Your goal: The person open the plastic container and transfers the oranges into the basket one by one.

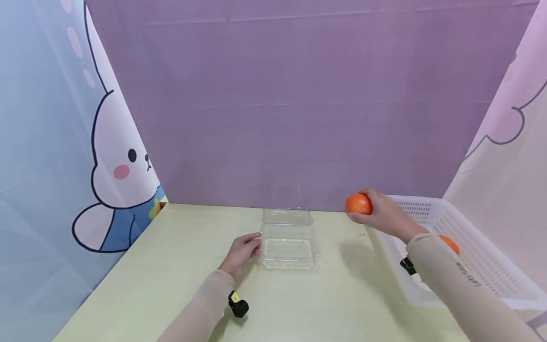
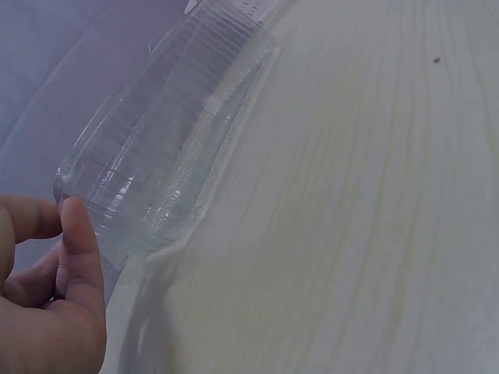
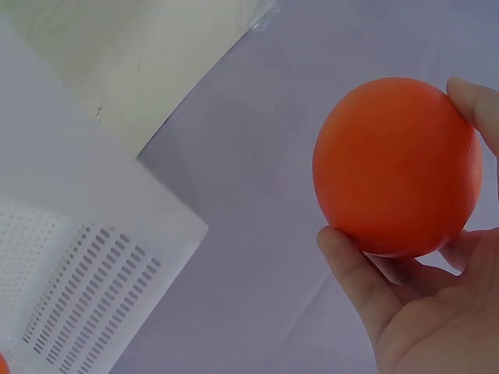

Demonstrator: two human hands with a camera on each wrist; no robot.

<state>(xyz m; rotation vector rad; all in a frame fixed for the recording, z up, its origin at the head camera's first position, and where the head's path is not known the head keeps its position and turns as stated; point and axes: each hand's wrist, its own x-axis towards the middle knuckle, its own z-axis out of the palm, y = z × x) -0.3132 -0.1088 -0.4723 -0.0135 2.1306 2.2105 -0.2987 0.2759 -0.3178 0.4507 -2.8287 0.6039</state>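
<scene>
A smooth round orange (image 1: 359,204) is held in the fingers and thumb of my right hand (image 1: 380,213), raised above the table just left of a white basket. The right wrist view shows the same orange (image 3: 398,167) gripped from one side by the fingertips. At the middle of the table lies a clear plastic clamshell box (image 1: 288,247), its lid (image 1: 287,216) folded back toward the purple wall. My left hand (image 1: 241,252) pinches the box's left rim between thumb and finger, as the left wrist view shows at the box's corner (image 2: 86,210).
The white perforated basket (image 1: 474,256) stands on the right under my right forearm. Another orange (image 1: 449,244) inside it is partly hidden by the sleeve. A purple cloth wall (image 1: 299,104) closes off the table's back edge. The pale wooden table (image 1: 307,308) extends in front of the box.
</scene>
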